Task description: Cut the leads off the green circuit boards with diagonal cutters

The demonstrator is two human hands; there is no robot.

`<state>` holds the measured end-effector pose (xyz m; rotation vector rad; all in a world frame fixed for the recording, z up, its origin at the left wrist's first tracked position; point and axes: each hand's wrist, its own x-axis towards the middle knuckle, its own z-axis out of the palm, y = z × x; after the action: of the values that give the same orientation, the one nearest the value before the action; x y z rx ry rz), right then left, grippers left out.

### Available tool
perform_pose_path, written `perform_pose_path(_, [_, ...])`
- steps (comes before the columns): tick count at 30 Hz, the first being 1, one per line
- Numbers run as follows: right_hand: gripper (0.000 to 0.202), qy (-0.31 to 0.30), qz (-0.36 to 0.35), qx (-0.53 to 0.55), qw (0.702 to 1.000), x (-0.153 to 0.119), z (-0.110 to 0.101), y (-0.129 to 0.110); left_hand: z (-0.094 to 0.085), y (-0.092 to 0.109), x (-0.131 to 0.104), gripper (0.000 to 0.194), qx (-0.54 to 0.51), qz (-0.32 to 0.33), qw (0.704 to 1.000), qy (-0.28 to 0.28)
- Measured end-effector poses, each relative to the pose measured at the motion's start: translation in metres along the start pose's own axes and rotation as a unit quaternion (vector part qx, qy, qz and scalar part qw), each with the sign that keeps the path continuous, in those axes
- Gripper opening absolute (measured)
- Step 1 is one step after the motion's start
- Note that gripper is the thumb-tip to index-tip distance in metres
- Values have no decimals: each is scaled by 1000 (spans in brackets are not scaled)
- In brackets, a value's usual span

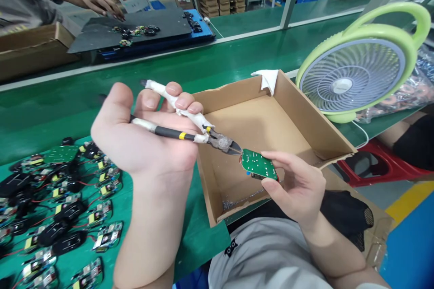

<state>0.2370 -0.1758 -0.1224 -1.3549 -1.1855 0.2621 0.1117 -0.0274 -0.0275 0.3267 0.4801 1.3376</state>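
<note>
My left hand (149,140), palm up, grips a pair of diagonal cutters (222,141) whose handles are wrapped in white tape. Their jaw tips meet the upper left edge of a small green circuit board (258,162); whether they touch it I cannot tell. The board is pinched between thumb and fingers of my right hand (298,185), solder side up, with components showing underneath. Beneath both tools and board lies an open cardboard box (244,117), with small metal clippings (228,203) along its near inside edge.
Many wired circuit boards with black casings (69,203) cover the bench at left. A green fan (346,76) stands at right beside bagged parts (389,99). Across the bench, another person's hand (101,4) is over a dark board (169,25) bearing small assemblies. A red stool (369,167) is lower right.
</note>
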Motion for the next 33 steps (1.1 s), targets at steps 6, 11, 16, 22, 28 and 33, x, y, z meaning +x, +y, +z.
perform_pose_path(6, [28,-7,0,-12,1000,1,-1,-2,4,-4,-1,40,10,8,1000,23])
perform_pose_path(11, [37,-1,-28,-52,998,2,2,-2,2,-7,-1,41,24,0,1000,14])
perform_pose_path(16, [44,-11,-55,-72,996,1,5,0,3,-10,-7,41,25,15,999,20])
perform_pose_path(22, [47,-37,-50,-62,996,2,4,1,6,-15,-13,45,49,48,998,7])
perform_pose_path(28, [47,-40,-45,-58,997,3,5,-1,7,-13,-19,55,101,67,993,-7])
perform_pose_path(33, [48,-83,32,20,996,7,-2,1,8,-12,-19,52,91,89,992,-26])
